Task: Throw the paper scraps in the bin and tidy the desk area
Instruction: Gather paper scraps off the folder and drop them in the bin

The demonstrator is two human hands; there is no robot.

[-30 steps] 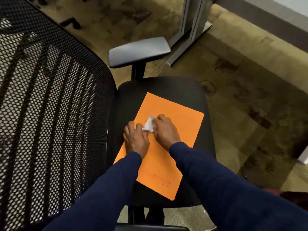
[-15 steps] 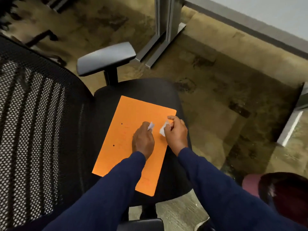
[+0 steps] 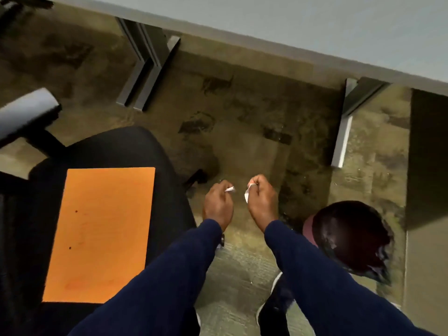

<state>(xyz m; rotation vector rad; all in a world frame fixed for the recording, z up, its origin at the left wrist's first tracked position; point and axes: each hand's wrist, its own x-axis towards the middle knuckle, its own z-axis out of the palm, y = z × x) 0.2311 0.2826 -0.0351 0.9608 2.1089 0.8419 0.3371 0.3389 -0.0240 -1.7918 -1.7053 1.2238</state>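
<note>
My left hand (image 3: 218, 204) pinches a small white paper scrap (image 3: 230, 189) above the carpet, just right of the chair seat. My right hand (image 3: 263, 202) pinches a second white paper scrap (image 3: 247, 194), a hand's width from the left one. A round bin (image 3: 349, 238) with a dark liner and a reddish rim stands on the floor to the right of my right forearm. An orange folder (image 3: 101, 234) lies flat on the black chair seat (image 3: 150, 151) at the left.
The grey desk top (image 3: 315, 27) runs along the top, with its metal legs (image 3: 145, 78) (image 3: 343, 139) standing on the carpet. The chair's armrest (image 3: 24, 112) is at the far left. A dark panel (image 3: 426, 190) stands at the right edge. My shoe (image 3: 274, 306) is below.
Both hands lifted off the orange folder and moved right, off the chair and over the floor, each carrying a scrap. The view swung right, bringing the bin into fuller view.
</note>
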